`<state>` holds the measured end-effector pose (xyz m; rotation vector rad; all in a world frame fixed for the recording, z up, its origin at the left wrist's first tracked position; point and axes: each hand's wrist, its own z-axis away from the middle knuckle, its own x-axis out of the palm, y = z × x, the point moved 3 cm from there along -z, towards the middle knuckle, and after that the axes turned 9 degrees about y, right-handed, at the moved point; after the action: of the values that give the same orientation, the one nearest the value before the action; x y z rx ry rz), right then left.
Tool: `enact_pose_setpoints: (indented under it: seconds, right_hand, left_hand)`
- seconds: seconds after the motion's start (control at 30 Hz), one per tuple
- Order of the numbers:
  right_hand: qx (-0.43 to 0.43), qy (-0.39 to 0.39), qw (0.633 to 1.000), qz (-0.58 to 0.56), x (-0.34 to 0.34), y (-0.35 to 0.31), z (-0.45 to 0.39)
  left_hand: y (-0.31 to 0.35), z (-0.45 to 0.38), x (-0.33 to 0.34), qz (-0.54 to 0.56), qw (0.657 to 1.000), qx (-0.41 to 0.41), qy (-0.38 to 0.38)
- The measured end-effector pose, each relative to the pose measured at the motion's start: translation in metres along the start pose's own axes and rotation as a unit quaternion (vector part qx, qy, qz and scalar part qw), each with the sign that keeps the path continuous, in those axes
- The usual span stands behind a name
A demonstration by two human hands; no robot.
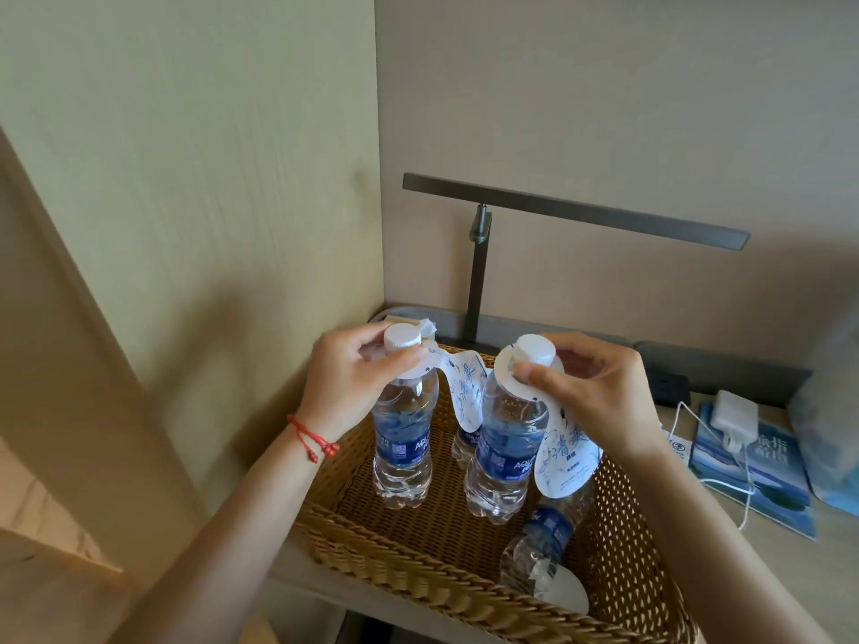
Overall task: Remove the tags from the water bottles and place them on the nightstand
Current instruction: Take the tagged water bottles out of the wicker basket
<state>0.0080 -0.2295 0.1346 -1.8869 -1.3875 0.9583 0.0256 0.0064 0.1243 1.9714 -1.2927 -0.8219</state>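
Here each hand (367,364) (588,378) pinches a bottle-neck tag (564,453).

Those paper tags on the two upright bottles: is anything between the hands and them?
Nothing visible. The left hand already pinches the left tag at its bottle's neck, and the right hand pinches the right tag just under the cap.

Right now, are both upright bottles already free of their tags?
No, each upright bottle has a paper tag hanging from its neck.
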Motion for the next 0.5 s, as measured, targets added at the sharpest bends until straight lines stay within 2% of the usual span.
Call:
enact_pose_setpoints:
  seconds: [0.5]
  right_hand:
    - [-0.064, -0.108, 0.980, -0.155, -0.053, -0.049, 0.006]
  left_hand:
    - [0.102, 0.060, 0.005, -0.038, 0.993, -0.016, 0.114]
